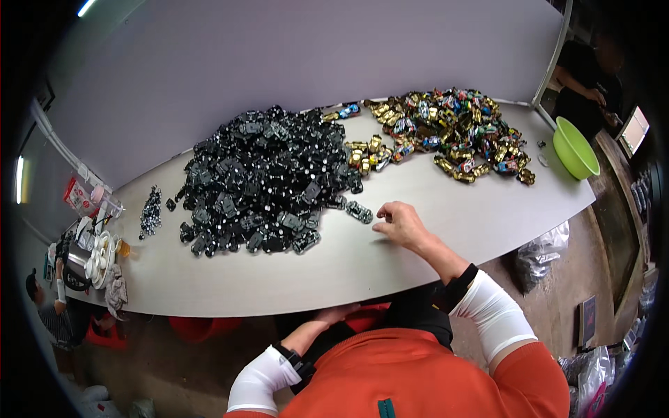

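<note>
R grip (403, 226): pt open, empty
L grip (337, 313): pt hid by desk (279, 282), can't tell
Grey car (359, 212): nr R grip

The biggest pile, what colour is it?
The pile is mostly black and grey, in the head view.

The table (230, 279) is viewed from head height, downward and forward, fairly close, in wide fisheye.
</note>
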A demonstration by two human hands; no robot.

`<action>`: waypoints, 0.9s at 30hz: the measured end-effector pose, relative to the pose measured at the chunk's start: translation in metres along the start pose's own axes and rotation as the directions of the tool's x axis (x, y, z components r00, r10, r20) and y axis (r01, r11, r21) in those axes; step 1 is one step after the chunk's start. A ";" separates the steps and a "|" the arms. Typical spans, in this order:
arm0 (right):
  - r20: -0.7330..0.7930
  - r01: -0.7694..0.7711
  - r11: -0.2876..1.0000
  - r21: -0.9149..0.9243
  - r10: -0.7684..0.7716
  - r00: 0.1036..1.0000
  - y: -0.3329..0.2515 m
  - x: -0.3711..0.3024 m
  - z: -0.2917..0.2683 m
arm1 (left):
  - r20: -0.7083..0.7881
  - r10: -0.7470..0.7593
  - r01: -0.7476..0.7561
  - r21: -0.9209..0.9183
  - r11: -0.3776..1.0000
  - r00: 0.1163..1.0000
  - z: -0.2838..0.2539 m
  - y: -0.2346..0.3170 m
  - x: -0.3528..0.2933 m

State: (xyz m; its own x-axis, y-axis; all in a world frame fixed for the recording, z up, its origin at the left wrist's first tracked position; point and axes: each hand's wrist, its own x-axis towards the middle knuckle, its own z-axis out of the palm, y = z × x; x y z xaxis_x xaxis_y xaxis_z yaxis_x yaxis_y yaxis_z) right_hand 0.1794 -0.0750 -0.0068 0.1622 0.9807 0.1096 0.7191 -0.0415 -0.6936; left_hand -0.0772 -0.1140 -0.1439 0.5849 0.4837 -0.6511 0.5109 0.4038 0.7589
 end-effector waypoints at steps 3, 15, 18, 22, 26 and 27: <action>0.074 0.023 0.967 -0.254 -0.004 0.997 -0.021 0.016 0.001 | 0.085 0.382 -0.343 0.646 0.682 0.920 0.001 0.032 -0.050; 0.306 0.075 0.969 0.236 -0.147 0.941 -0.049 0.013 0.001 | -0.274 0.498 -0.536 -0.667 0.517 0.822 -0.031 0.157 -0.032; 0.338 0.117 0.961 0.252 -0.200 0.920 -0.054 0.019 -0.001 | -0.307 0.470 -0.511 -0.758 0.405 0.828 -0.034 0.157 -0.014; 0.067 0.224 0.973 0.057 -0.228 0.971 -0.001 0.067 -0.029 | -0.321 0.438 -0.496 -0.781 0.379 0.840 -0.046 0.155 -0.012; -0.153 0.157 0.883 -0.443 -0.246 0.957 0.054 0.122 -0.076 | -0.238 0.435 -0.449 -0.753 0.482 0.868 -0.051 0.152 -0.023; -0.093 0.207 0.826 -0.524 -0.297 0.950 0.058 0.132 -0.079 | -0.227 0.431 -0.445 -0.731 0.517 0.873 -0.052 0.150 -0.025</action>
State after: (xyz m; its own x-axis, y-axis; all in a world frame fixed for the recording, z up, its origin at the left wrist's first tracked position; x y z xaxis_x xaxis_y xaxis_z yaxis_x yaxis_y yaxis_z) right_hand 0.2954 0.0365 0.0238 0.0037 0.9264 0.3765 0.9817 0.0683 -0.1776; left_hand -0.0481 -0.0247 -0.0130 0.5877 0.7729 -0.2393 -0.4571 0.5612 0.6900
